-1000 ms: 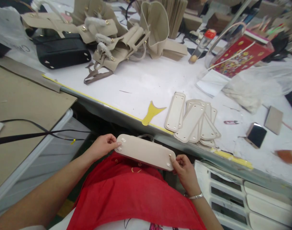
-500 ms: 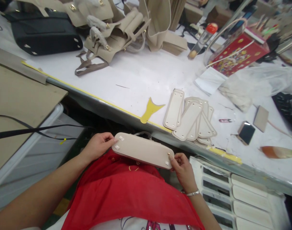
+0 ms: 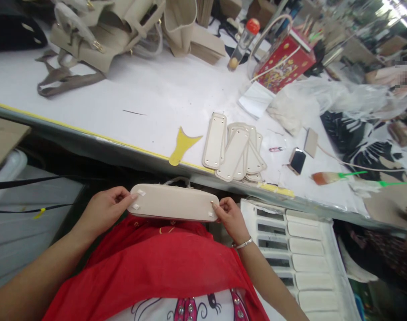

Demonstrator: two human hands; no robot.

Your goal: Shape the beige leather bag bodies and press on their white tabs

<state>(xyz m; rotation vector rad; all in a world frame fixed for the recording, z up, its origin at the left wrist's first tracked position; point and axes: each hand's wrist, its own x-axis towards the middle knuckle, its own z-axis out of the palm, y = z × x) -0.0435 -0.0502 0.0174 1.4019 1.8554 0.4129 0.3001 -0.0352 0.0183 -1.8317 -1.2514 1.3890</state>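
Observation:
A beige bag [image 3: 175,204] lies across my lap with its long, rounded bottom facing up. White squares show near its left end, and a small metal stud and another white piece near its right end. My left hand [image 3: 115,203] pinches the left end. At the right end, my right hand [image 3: 232,214] grips the edge, thumb beside the stud. Beyond the bag, several flat beige panels with metal studs [image 3: 233,151] lie in an overlapping pile at the table's edge. Left of them is a yellow forked piece [image 3: 183,146].
The white table [image 3: 99,107] carries beige bags [image 3: 90,40], a red box [image 3: 285,60], a red-capped bottle [image 3: 243,44], a phone [image 3: 296,160] and a brush [image 3: 327,177]. A white slotted rack [image 3: 303,258] stands below at right. A person's dark sleeve shows at far right.
The view has turned to the right, so the table's things appear further left. The bag looks more level, and both hands keep their hold on its ends.

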